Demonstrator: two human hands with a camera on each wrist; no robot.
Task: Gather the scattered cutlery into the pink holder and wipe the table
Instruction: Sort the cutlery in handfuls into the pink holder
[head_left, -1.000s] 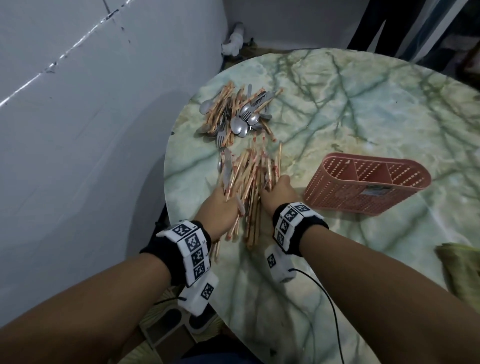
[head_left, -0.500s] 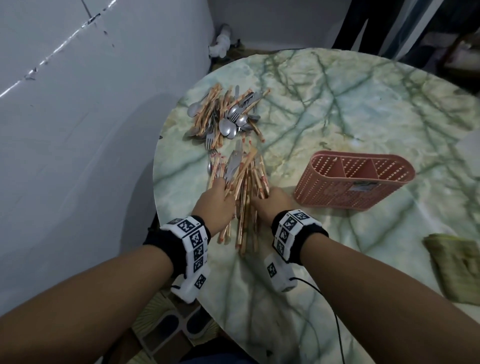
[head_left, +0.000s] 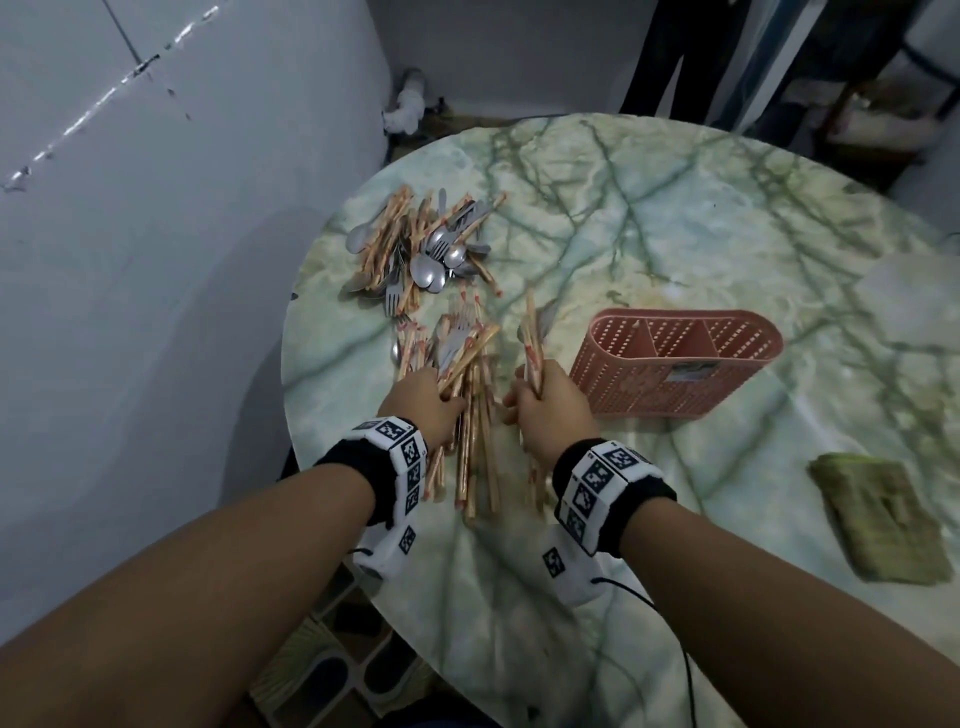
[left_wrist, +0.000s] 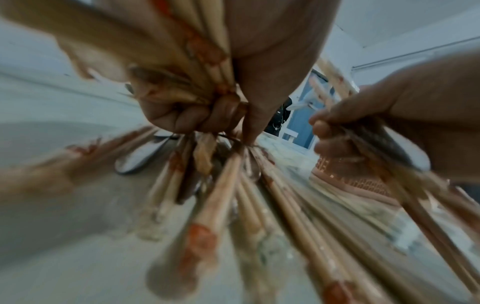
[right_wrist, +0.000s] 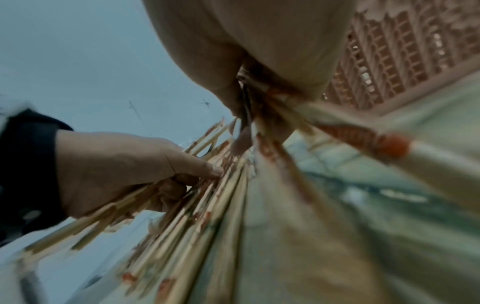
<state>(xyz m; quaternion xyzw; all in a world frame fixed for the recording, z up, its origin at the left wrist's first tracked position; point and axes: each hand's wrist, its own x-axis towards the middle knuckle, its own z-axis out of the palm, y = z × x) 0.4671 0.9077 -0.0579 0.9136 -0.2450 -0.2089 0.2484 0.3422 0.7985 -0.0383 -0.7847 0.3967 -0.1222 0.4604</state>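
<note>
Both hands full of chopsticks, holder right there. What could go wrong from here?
1. The right hand grips a loose, fanned bundle of chopsticks; some may slip out on the way to the pink holder.
2. The holder looks light and stands free; a bundle jammed in could tip it.
3. The left hand grips its chopsticks near the table edge; strays could roll off.

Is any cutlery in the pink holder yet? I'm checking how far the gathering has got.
No: in the head view the pink holder shows only bare compartments.
</note>
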